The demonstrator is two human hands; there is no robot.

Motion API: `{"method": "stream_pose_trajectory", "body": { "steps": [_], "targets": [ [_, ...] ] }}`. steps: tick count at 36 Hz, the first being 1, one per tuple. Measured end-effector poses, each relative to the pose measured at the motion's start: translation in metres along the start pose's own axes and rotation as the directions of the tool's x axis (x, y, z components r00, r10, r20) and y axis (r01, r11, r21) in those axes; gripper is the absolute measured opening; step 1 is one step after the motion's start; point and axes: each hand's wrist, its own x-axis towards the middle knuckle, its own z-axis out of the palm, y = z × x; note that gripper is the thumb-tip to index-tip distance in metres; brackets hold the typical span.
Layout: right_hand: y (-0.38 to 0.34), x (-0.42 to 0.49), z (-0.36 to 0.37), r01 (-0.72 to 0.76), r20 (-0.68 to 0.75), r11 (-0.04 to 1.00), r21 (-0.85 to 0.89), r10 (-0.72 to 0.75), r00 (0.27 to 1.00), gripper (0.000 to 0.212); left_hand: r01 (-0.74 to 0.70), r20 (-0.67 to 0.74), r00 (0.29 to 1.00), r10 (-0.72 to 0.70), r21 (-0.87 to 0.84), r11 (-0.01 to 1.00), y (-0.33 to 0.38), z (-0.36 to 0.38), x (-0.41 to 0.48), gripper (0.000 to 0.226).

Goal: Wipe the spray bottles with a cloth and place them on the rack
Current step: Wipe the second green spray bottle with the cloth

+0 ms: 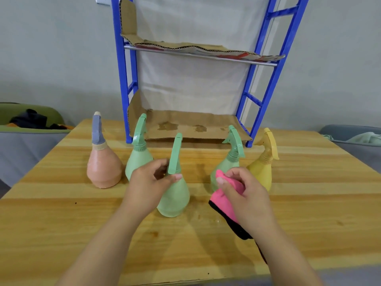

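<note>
Several spray bottles stand on the wooden table (61, 213). My left hand (147, 183) grips the neck of the nearest green bottle (174, 195), thumb and fingers around it just below the spray head. My right hand (245, 195) holds a pink cloth (223, 198) with a black edge, a little to the right of that bottle and not touching it. Behind stand an orange bottle (104, 168) with a blue-grey head, a second green bottle (138, 155), a third green bottle (228, 162) and a yellow bottle (261, 168).
A blue metal rack (268, 83) stands at the table's far edge; both its shelves are lined with cardboard (185, 124) and bear no bottles. A green chair with dark clothing (28, 120) is at the left. A grey bin with pale fabric (358, 137) is at the right.
</note>
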Motion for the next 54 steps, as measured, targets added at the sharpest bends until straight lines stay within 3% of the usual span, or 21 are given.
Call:
{"method": "stream_pose_trajectory", "body": {
  "steps": [7,17,23,29,35,39,44,47,54],
  "targets": [
    [-0.008,-0.008,0.009,0.075,0.010,0.993,0.092,-0.076,0.997,0.008,-0.026,0.106,0.994,0.037,-0.104,0.994,0.002,-0.011,-0.027,0.024],
    [-0.032,-0.003,0.014,0.297,0.011,0.951,0.079,-0.299,0.954,0.035,-0.049,0.076,0.995,0.063,-0.175,0.983,-0.006,-0.018,-0.041,0.026],
    [-0.047,0.017,0.022,0.507,0.058,0.858,-0.077,-0.504,0.862,0.032,-0.081,0.063,0.994,0.093,-0.171,0.982,-0.011,-0.019,-0.041,0.027],
    [-0.050,0.030,0.036,0.650,0.207,0.734,-0.196,-0.617,0.760,0.022,-0.091,0.086,0.990,0.111,-0.213,0.973,-0.014,-0.020,-0.039,0.025],
    [-0.042,0.019,0.029,0.700,0.276,0.686,-0.196,-0.647,0.711,0.025,-0.127,0.104,0.983,0.150,-0.201,0.971,-0.017,-0.020,-0.037,0.021],
    [-0.032,-0.003,0.029,0.765,0.331,0.626,-0.155,-0.696,0.637,0.025,-0.161,0.124,0.974,0.192,-0.222,0.962,-0.017,-0.021,-0.036,0.027],
    [-0.029,-0.004,0.026,0.779,0.347,0.617,-0.115,-0.709,0.613,0.026,-0.170,0.124,0.973,0.196,-0.198,0.965,-0.016,-0.021,-0.037,0.028],
    [-0.034,0.004,0.028,0.775,0.315,0.614,-0.150,-0.713,0.626,0.022,-0.180,0.119,0.972,0.204,-0.189,0.965,-0.016,-0.021,-0.036,0.027],
    [-0.039,0.014,0.037,0.595,0.100,0.796,-0.109,-0.587,0.804,0.024,-0.150,0.120,0.977,0.176,-0.200,0.968,-0.013,-0.021,-0.038,0.031]
  ]
}}
